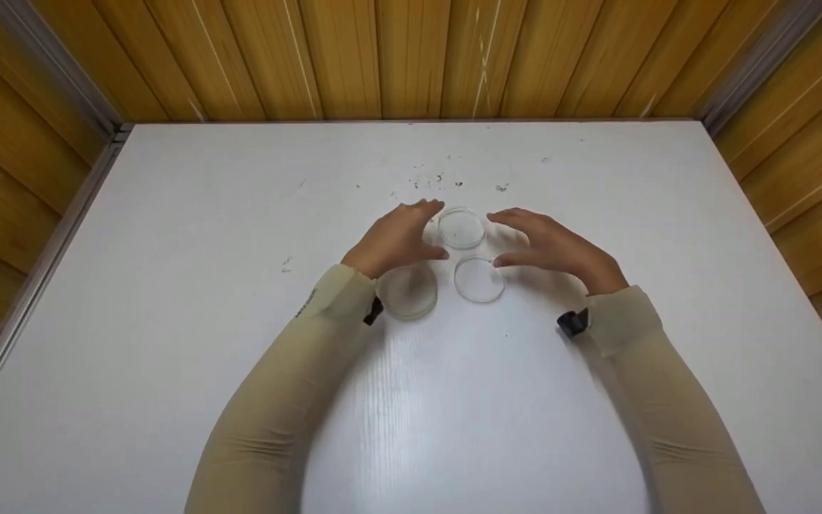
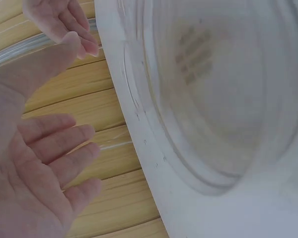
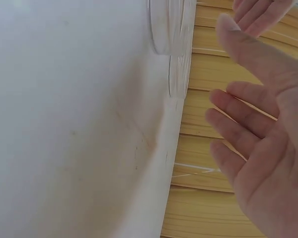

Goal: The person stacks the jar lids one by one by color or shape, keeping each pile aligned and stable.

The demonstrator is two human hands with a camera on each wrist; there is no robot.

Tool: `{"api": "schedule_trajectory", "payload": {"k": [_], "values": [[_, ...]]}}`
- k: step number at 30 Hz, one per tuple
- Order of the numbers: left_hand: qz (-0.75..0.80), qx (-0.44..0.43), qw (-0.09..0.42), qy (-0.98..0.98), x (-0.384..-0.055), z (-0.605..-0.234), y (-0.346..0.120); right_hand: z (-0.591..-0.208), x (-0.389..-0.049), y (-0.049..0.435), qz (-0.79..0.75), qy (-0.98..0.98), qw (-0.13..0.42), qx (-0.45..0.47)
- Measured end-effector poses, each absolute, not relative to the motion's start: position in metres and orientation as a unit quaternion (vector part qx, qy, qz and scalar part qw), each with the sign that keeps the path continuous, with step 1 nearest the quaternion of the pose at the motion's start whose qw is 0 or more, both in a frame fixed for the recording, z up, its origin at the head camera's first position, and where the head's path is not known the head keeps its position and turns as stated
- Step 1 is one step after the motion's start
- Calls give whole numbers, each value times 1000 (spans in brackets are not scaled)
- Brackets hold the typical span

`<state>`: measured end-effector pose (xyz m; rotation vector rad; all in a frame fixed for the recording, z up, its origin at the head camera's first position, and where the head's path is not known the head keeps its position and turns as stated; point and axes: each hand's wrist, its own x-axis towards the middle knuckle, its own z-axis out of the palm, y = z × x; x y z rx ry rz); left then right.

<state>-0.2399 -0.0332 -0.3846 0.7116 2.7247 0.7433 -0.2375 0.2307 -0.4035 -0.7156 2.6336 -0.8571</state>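
Three clear round dishes, like petri dishes, lie close together on the white table. In the head view one dish point(image 1: 462, 228) is farthest back, a second dish point(image 1: 480, 280) sits nearer at right, and a third dish point(image 1: 408, 291) lies at left, partly under the left wrist. My left hand point(image 1: 404, 235) is just left of the back dish, thumb and fingers spread apart and holding nothing. Across from it, my right hand point(image 1: 550, 239) has its fingers extended, its thumb tip by the rim of the right dish; contact cannot be told. A large clear dish point(image 2: 223, 99) fills much of the left wrist view.
The white table point(image 1: 168, 321) has small dark marks point(image 1: 439, 180) behind the dishes. Wood-look panels point(image 1: 411, 57) rise along its back and sides, with metal strips point(image 1: 47, 64) at the corners. Each sleeved wrist carries a small black device point(image 1: 573, 323).
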Motion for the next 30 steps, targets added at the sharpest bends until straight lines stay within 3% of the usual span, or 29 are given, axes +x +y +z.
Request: {"api": "schedule_trajectory", "payload": {"k": [15,22,30], "values": [[212,256,143,932,-280,-395,-49,-402,-262,223,-296,922,147,-200],[169,282,180,927,-286,-409,-44,-412,-270,215,-295,920,191,-176],[182,305,171,919,-284,-414,-40,-417,-274,203,-275,921,199,-192]]}}
